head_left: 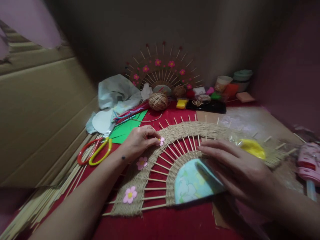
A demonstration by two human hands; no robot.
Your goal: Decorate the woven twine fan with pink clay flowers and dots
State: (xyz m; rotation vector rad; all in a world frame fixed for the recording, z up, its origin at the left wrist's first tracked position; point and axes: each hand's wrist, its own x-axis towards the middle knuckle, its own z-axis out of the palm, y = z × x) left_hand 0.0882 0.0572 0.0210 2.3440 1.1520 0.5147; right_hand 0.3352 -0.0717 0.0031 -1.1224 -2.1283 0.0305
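A half-round fan (175, 159) of twine woven over thin sticks lies on the red cloth, with a pale blue floral fabric centre (191, 181). My left hand (140, 140) is closed, thumb and fingertips pinched at a pink flower (161, 141) with a yellow centre on the outer woven band. Two more pink flowers, a lower one (129, 194) and a middle one (142, 163), sit on that band. Over the fan's right side lies my right hand (237, 166), fingers stretched out and fingertips near the inner sticks. It hides part of the fan.
Scissors (100, 150) with red and yellow handles lie at left beside green sheet (127, 130) and thin sticks (50, 196). Behind are a twine ball (158, 101), a black phone-like slab (207, 106) and a finished-looking flowered fan (163, 66). A yellow lump in plastic (253, 149) sits right.
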